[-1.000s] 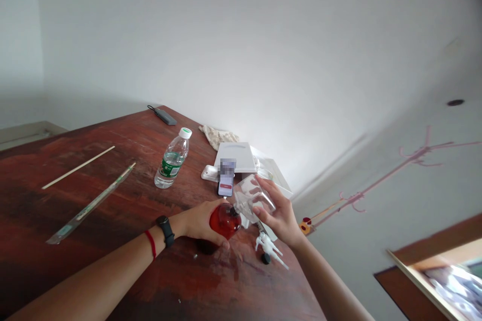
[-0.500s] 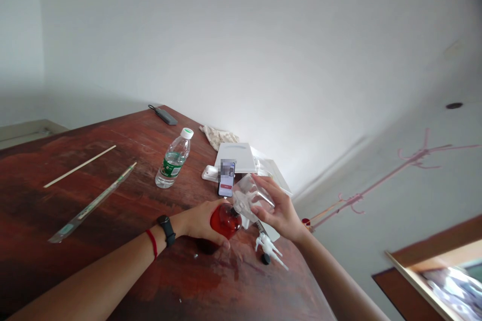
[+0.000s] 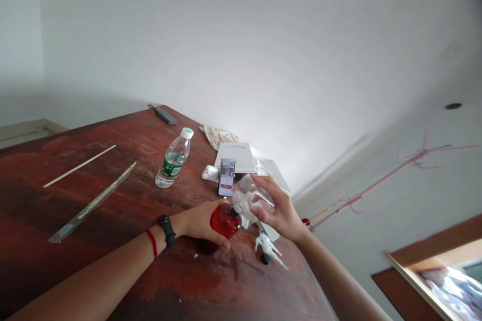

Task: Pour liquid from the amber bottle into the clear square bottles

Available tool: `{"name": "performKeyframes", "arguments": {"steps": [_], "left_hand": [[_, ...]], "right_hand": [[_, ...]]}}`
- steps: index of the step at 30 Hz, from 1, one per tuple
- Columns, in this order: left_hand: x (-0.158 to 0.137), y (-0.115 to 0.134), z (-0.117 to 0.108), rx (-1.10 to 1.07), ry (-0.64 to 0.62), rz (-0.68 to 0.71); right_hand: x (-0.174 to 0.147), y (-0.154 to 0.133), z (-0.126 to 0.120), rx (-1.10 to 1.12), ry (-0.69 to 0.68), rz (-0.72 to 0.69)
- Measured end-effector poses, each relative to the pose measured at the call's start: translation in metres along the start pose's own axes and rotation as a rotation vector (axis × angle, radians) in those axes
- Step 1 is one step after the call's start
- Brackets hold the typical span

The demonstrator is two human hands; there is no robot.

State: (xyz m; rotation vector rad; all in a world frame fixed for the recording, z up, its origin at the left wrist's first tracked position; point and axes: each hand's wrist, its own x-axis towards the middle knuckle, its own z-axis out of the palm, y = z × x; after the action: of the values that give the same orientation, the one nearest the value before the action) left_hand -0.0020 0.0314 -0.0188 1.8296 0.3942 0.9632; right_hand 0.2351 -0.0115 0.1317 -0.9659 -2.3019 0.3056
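My left hand (image 3: pixel 201 220), with a watch and a red cord at the wrist, is wrapped round a see-through red bottle (image 3: pixel 227 221) low over the table. That bottle leans to the right. In my right hand (image 3: pixel 276 208) is a clear, square-sided plastic bottle (image 3: pixel 250 195), tilted so its lower left end meets the dark neck of the red one. Whether liquid passes between them I cannot make out. Below my right hand lie white pump tops (image 3: pixel 268 247) beside a black cap (image 3: pixel 265 259).
A phone (image 3: pixel 226 183) with a lit screen stands behind the bottles, against a white box (image 3: pixel 236 155). Left of them stands a water bottle (image 3: pixel 173 160). Chopsticks in a wrapper (image 3: pixel 94 205) and a single stick (image 3: pixel 80 166) lie farther left. A pink coat rack (image 3: pixel 391 173) is at the right.
The clear bottle has shifted very slightly left. Both hands keep their grip, and the things on the table have not moved.
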Motion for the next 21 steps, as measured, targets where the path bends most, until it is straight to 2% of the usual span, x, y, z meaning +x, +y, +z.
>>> {"name": "performKeyframes", "arguments": {"steps": [16,21], "left_hand": [[0.0005,0.0026,-0.001,0.004,-0.027,-0.014],[-0.0006,0.006,-0.0001,0.045,0.016,-0.034]], "right_hand": [[-0.0029,-0.0042,0.0025,0.032,0.021,0.033],[-0.0046,-0.0006,0.0039,0.084,0.044,0.062]]}}
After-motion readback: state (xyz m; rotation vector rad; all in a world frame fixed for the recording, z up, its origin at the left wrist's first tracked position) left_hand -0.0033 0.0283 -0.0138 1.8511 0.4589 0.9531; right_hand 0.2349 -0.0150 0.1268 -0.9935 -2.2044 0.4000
